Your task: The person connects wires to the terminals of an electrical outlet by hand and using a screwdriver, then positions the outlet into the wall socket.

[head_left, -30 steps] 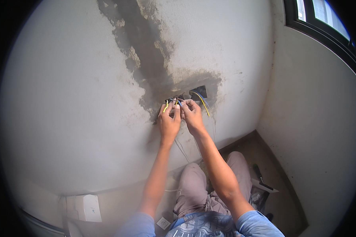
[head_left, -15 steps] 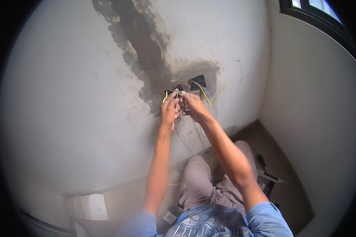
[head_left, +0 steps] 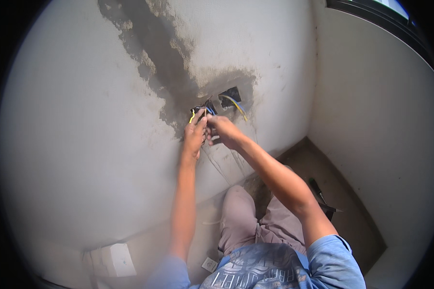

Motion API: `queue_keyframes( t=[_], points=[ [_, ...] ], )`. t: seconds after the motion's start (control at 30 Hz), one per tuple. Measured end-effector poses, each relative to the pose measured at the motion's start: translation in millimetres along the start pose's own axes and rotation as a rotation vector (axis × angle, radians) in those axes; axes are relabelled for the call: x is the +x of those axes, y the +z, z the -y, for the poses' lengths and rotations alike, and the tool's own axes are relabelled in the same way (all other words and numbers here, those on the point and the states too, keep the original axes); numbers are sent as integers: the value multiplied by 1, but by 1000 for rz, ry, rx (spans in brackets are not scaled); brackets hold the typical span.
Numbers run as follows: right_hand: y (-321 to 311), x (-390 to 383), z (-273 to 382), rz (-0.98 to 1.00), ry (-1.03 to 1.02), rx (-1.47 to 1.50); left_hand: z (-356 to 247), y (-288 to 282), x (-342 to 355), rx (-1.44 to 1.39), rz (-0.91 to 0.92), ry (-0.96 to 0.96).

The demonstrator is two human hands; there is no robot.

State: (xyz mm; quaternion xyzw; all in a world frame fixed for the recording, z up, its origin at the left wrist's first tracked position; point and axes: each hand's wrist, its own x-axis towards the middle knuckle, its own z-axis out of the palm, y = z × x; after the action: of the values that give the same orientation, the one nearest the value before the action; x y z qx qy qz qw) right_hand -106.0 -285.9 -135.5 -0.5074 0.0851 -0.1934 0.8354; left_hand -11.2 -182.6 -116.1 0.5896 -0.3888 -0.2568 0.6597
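Note:
Both hands are at the left wall box (head_left: 197,109), a dark recess in the wall. My left hand (head_left: 194,137) pinches a thin electrical wire in front of it, and a yellow wire (head_left: 193,116) sticks out beside its fingers. My right hand (head_left: 223,130) has its fingertips closed on the wires next to the left fingertips, the exact grip partly hidden. A blue wire (head_left: 210,111) curves out of the box just above the right fingers. Right of it, the second wall box (head_left: 230,96) has blue and yellow wires (head_left: 239,109) hanging out.
Grey patched plaster (head_left: 154,43) runs up the white wall. My bent legs (head_left: 238,207) are below. On the floor lie a green-handled tool (head_left: 316,187) at right, a small white square plate (head_left: 209,264), and a white-and-brown box (head_left: 122,260) at left. A window frame (head_left: 386,21) is upper right.
The whole view has shifted, so the wall and boxes sit further left. Both hands stay at the left box; my right hand's fingers have turned and spread slightly at the wires.

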Motion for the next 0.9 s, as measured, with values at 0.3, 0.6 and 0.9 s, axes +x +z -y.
queue_keyframes(
  t=[0.3, 0.6, 0.9],
  points=[
    [-44, -19, 37, -685, -941, -1037, 13, 36, -5, 391, -468, 382],
    [-51, 9, 40, -599, -810, -1403, 10, 36, 6, 347, -449, 338],
    [-49, 13, 38, -683, -613, -1351, 15, 53, 31, -43, -489, 235]
  ],
)
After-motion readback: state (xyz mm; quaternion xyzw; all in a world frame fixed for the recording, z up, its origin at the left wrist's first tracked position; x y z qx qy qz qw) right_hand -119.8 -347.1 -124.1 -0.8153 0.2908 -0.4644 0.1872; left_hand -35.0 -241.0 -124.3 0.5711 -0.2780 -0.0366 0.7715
